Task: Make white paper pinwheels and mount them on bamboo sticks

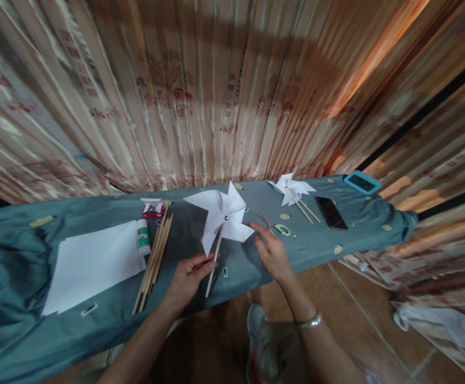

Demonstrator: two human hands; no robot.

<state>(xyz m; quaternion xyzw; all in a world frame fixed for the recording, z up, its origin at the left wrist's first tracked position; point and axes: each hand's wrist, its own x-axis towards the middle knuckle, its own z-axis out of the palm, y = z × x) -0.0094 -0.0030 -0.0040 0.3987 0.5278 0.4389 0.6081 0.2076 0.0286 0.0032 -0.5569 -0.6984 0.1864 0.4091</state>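
Curtain characters [232, 92] blur illegibly behind white pinwheel [225, 213].

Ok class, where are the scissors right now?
In the head view, the scissors lie on the cloth right of centre, just past the right hand, between the held pinwheel and the phone.

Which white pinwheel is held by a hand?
The pinwheel left of the scissors: the left hand grips its stick. Pinwheel blades near the phone lie unheld.

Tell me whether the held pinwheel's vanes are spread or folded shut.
Spread: on the pinwheel, white vanes fan out around a shiny centre.
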